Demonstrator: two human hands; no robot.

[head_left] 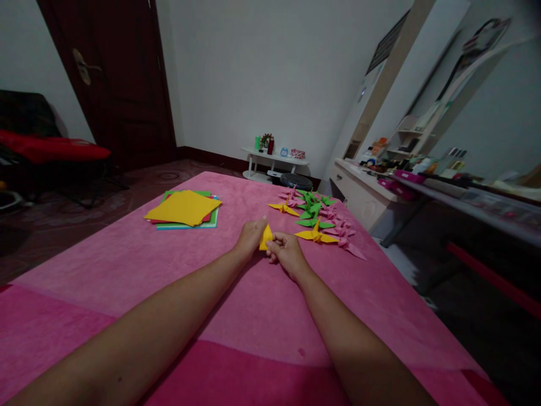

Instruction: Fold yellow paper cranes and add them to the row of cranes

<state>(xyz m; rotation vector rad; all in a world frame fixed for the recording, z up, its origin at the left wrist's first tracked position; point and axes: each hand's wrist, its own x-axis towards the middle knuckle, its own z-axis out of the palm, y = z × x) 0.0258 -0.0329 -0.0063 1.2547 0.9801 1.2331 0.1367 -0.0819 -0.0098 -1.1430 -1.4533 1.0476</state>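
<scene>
Both of my hands meet over a small folded piece of yellow paper (266, 237) on the pink blanket (169, 282). My left hand (251, 237) presses on its left side with fingers closed against it. My right hand (287, 251) pinches its right edge. Just beyond the hands lie several folded paper cranes (316, 217) in yellow, green and pink. A stack of flat coloured paper sheets (185, 208), yellow on top, lies to the left of my hands.
The blanket covers a bed whose right edge drops toward a white dresser (359, 192) crowded with small items. A small white shelf table (274, 160) stands by the far wall. A dark door (114, 79) and a red-cushioned chair (51, 149) are at left.
</scene>
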